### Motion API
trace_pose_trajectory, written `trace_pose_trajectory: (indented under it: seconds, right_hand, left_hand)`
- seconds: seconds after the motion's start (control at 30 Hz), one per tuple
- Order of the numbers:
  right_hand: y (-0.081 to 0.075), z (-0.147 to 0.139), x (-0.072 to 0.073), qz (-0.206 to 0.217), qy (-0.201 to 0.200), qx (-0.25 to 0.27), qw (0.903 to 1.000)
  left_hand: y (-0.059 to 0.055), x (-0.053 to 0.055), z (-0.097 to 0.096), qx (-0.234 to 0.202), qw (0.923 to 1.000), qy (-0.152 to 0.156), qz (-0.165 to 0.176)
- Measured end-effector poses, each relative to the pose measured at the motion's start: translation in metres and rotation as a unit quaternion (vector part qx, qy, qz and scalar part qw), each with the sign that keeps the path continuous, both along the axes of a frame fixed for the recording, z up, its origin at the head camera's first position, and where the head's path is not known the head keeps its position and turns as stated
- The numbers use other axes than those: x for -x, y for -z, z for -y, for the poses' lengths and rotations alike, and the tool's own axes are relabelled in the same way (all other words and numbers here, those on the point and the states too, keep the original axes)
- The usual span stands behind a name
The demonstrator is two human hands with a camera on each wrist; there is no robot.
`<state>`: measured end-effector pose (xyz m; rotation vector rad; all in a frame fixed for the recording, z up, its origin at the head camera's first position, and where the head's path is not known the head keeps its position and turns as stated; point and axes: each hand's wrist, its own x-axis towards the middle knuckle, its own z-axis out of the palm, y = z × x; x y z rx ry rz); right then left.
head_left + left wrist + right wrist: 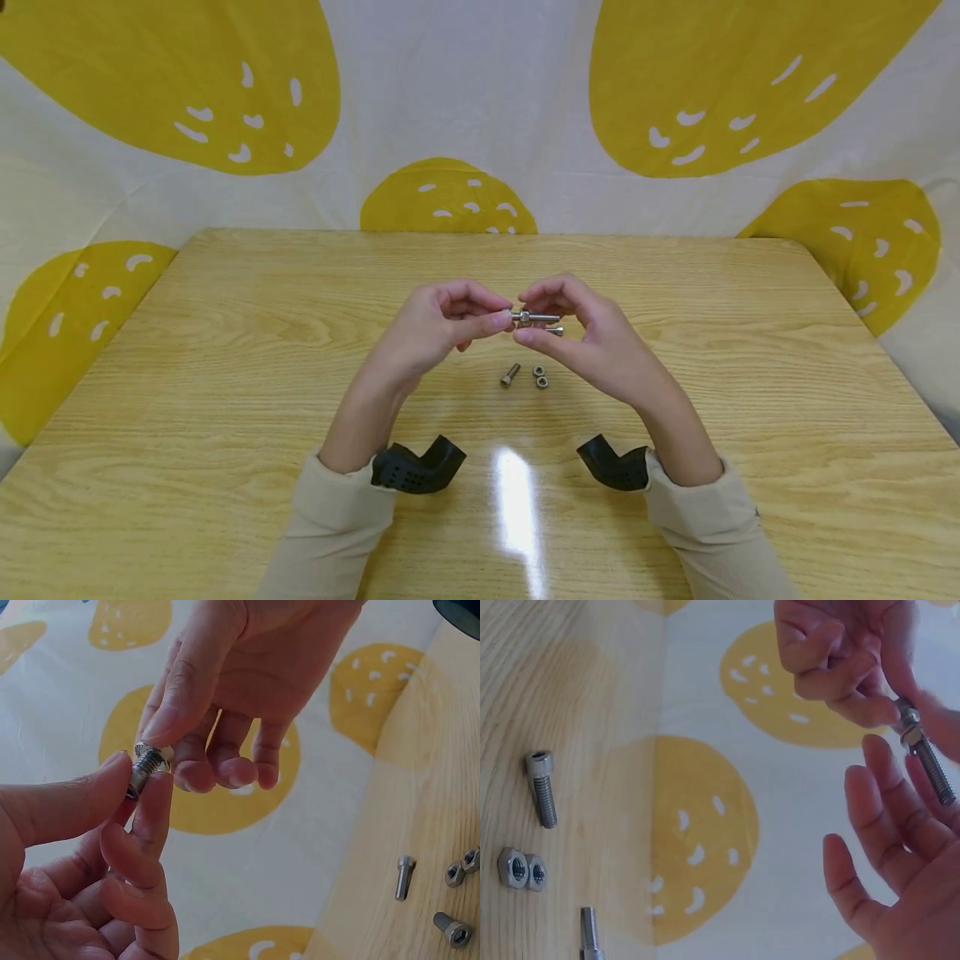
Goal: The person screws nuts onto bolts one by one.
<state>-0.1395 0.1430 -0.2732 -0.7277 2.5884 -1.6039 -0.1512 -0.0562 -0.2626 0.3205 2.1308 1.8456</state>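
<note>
In the head view, my left hand (431,329) pinches the head end of a silver bolt (545,318) between thumb and fingers. The bolt lies roughly level, its threaded end pointing right. A hex nut (913,737) sits on its shank, some way from the free end. My right hand (592,333) reaches in from the other side, thumb and forefinger at the nut. Its other fingers (229,769) are spread loosely in the left wrist view. The left fingers cover most of the bolt's head.
On the wooden table (247,375) below the hands lie a socket-head bolt (510,375), two hex nuts, one nut (539,371) beside the other nut (542,382), and another bolt (555,331) partly behind the right hand. A patterned cloth (465,100) hangs behind the table.
</note>
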Motion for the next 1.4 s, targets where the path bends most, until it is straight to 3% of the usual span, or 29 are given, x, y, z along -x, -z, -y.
trace_pose_trajectory:
  seconds: [0.23,0.47,0.73,1.13,1.4]
  right_hand:
    - [-0.0007,0.0013,-0.0010,-0.045,-0.005,0.010,0.9989]
    - [0.0021,0.0035,0.0004,-0.028,-0.001,0.000,0.9996]
    - [0.0036,0.0059,0.0020,0.009,0.032,-0.042,0.9985]
    - [-0.0008,0.0018,-0.0003,-0.038,-0.001,0.010,0.9992]
    - [0.0010,0.0036,-0.0004,-0.019,0.008,-0.007,0.9998]
  left_hand:
    - [0.0005,0.0013,0.0008,0.004,1.0000,-0.004,0.005]
    - [-0.0017,-0.0008,0.0002,0.003,1.0000,0.002,0.003]
    - [0.0005,-0.0006,-0.0022,0.002,0.9999,0.012,-0.005]
    - [0.0012,0.0008,-0.0012,-0.002,1.0000,-0.008,-0.001]
    - [-0.0012,-0.0011,-0.0020,0.000,1.0000,-0.002,0.003]
